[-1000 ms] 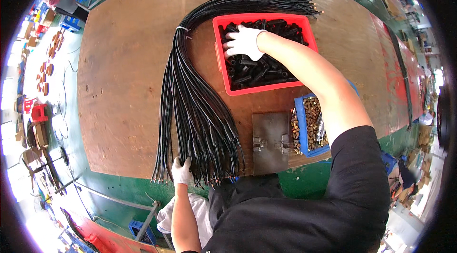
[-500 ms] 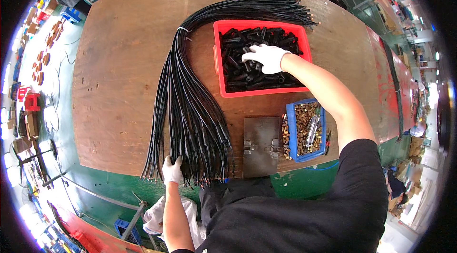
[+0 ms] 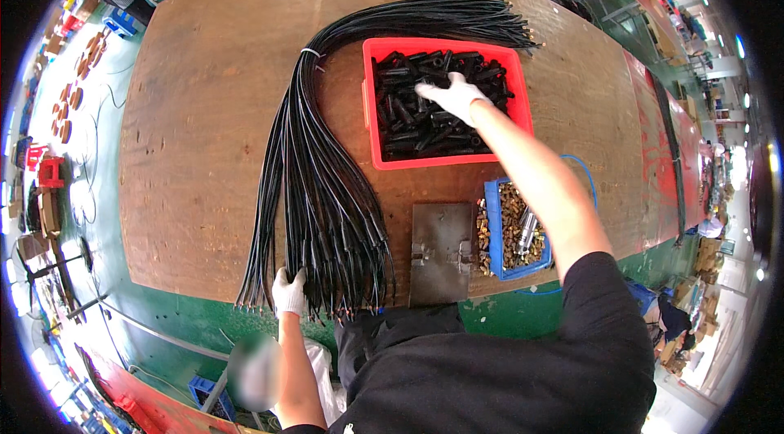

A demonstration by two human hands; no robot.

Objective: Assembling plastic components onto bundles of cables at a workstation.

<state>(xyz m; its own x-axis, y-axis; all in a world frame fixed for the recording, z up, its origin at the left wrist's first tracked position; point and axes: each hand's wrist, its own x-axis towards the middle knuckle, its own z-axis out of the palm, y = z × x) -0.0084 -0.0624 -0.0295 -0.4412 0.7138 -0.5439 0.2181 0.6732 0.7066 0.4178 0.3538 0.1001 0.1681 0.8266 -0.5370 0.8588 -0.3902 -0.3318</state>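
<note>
A long bundle of black cables, tied near its bend with a pale tie, curves over the wooden table. At the near cable ends my left hand, in a white glove, is closed round a black cable; its fingertips partly hide the grip. My right hand, also gloved, reaches into a red bin heaped with short black sleeves. Its thumb and a finger are spread apart over the sleeves, and I see nothing held between them. Black sleeves also sit on several cables close to my left hand.
A blue bin of small brass fittings stands under my right forearm, with a clear-handled tool on top. Beside it a dark metal plate lies at the table's near edge. Loose fittings lie along the bin's left side.
My right hand has turned and shifted slightly within the red bin, and its forearm now passes over the blue bin's right part. My left hand keeps its place at the cable ends.
</note>
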